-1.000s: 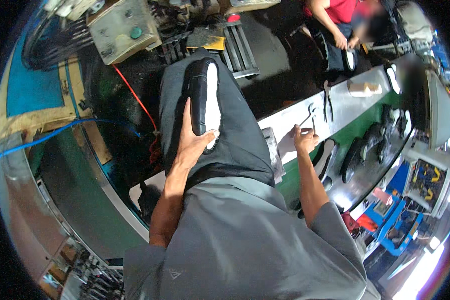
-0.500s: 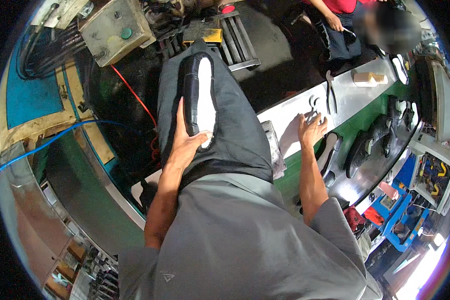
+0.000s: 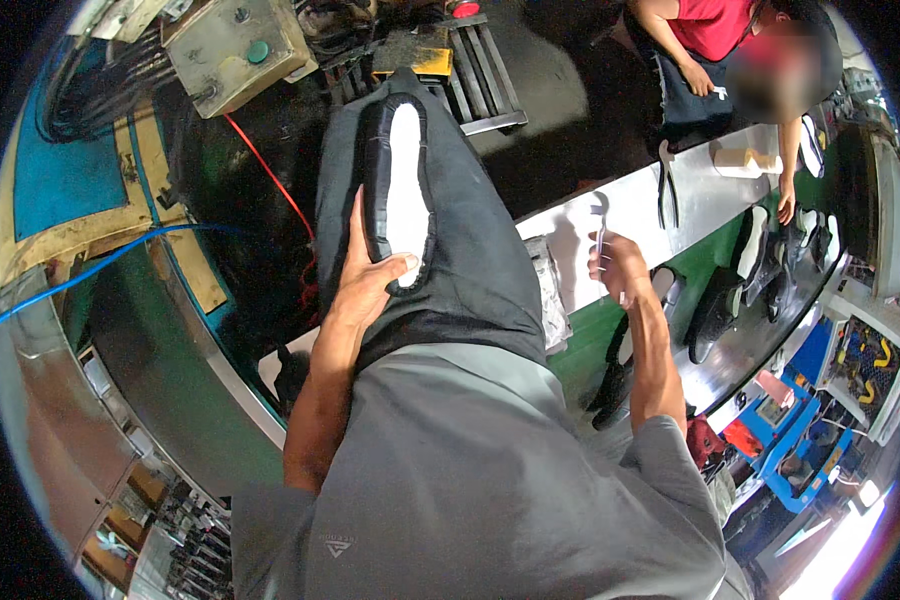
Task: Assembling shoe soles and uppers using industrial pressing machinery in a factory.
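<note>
"Head camera, looking down: where's the shoe?"

"The black shoe [image 3: 406, 170] lies bottom up along the person's thigh, on the dark trousers [image 3: 480, 240]. Its white underside faces the camera."

"And the hands?"

"The left hand [image 3: 368, 288] grips the near end, thumb over the white underside, fingers along the left side. The right hand [image 3: 622, 268] is closed around a slim metal tool [image 3: 600, 222], held up over the bench [image 3: 705, 205], well apart from the shoe."

"How far along does it look?"

"The black edge seems to be turned in all around the white part, so I'd call that much done. The underside is bare, with no outer sole on it. Whether the edge needs more work, I can't tell at this size."

"Anything else about?"

"Long black pliers [image 3: 667, 190] lie on the bench. Past the right hand there are more shoes [image 3: 712, 318], and a co-worker's hand [image 3: 787, 208] reaches down near the farther ones."
</note>
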The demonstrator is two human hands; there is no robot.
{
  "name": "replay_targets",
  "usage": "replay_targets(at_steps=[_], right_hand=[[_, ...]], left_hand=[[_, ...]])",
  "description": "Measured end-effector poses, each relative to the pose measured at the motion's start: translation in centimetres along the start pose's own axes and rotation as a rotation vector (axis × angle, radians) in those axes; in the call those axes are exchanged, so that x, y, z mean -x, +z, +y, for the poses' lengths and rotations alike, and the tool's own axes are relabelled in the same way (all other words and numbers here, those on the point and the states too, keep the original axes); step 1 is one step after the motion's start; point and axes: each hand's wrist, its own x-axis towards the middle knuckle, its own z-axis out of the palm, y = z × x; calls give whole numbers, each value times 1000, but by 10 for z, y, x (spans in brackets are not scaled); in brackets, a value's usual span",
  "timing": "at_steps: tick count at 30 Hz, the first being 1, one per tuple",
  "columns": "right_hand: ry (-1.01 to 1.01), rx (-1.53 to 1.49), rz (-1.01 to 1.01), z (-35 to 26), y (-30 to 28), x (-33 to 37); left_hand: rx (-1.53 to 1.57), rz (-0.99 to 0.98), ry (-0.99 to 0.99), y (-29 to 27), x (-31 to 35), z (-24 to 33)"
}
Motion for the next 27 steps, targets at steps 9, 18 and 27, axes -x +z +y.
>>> replay_targets(at_steps=[9,18,27], right_hand=[[-759,1343,-698,-69,182,82],[-911,1462,-710,-60,204,82],[-1138,1526,-523,-44,182,48]], left_hand=[[46,-49,36,-8,1,-10],[46,-67,-9,-15,3,-10],[207,-68,-1,-11,-7,-7]])
